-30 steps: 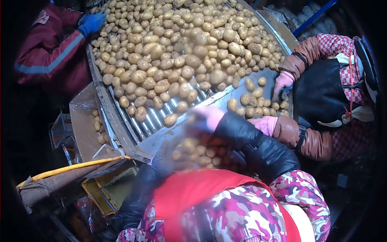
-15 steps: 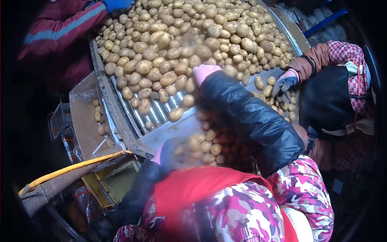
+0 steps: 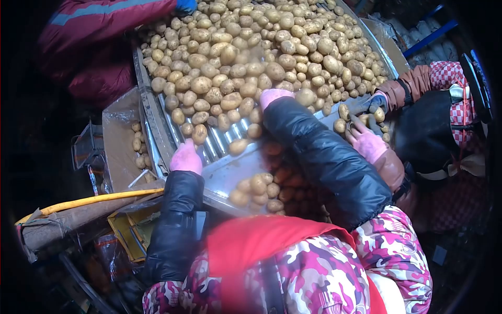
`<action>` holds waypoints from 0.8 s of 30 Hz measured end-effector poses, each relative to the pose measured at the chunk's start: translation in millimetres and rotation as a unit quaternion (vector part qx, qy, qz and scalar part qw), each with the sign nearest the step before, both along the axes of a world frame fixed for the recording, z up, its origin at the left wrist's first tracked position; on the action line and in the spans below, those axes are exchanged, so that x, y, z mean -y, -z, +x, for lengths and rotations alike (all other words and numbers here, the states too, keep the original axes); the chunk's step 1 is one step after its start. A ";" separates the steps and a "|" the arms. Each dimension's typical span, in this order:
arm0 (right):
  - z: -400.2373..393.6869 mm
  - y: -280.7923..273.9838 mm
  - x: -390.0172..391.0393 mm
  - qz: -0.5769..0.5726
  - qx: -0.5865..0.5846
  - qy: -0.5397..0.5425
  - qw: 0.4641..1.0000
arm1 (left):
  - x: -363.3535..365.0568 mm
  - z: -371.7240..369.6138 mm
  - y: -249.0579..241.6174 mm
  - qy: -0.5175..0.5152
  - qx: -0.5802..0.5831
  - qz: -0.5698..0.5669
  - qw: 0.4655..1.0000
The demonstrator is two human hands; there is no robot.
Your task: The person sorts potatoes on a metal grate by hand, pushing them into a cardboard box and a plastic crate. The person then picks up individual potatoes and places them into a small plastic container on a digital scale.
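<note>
My left hand (image 3: 186, 158), in a pink glove with a black sleeve, is at the front left of the roller bed (image 3: 219, 140), just below a potato (image 3: 199, 134). Its fingers point away from me and are mostly hidden. My right hand (image 3: 276, 97), also pink-gloved, reaches to the near edge of the potato heap (image 3: 225, 68); its back hides the fingers. Between my arms, a smaller group of potatoes (image 3: 259, 188) lies beside the metal ledge (image 3: 227, 175), partly blurred and shaded.
At the right, a co-worker's gloved hands (image 3: 368, 144) are among potatoes. Another person's red sleeve (image 3: 110, 15) reaches in at the upper left. A cardboard box (image 3: 120, 152) with a few potatoes stands left of the bed, near a yellow hose (image 3: 94, 200).
My left hand has moved forward from the ledge to the rollers. My right hand stays near the heap. The co-worker's second hand has come into view. The view has shifted slightly.
</note>
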State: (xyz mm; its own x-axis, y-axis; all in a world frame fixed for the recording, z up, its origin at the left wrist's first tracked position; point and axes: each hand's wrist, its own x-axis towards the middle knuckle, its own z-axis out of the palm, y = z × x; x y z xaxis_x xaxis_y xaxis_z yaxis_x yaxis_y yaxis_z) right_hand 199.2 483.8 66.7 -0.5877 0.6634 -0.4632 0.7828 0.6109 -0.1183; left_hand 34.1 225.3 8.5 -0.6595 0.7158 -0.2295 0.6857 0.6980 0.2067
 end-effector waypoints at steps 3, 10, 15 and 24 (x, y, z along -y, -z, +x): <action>2.7 -11.2 4.5 -0.009 -0.002 -0.010 1.000 | 8.4 -5.2 3.3 0.044 -0.006 0.010 0.999; 52.2 -5.0 -1.7 -0.097 -0.016 0.021 0.995 | 36.5 52.7 -34.3 -0.226 0.644 0.220 0.697; 111.2 24.1 11.6 -0.016 -0.316 -0.363 0.877 | 41.3 85.6 -32.1 -0.217 0.772 0.258 0.539; 4.1 35.6 51.0 -0.204 -0.289 -0.019 0.935 | 59.7 89.9 -15.0 -0.166 0.788 0.330 0.492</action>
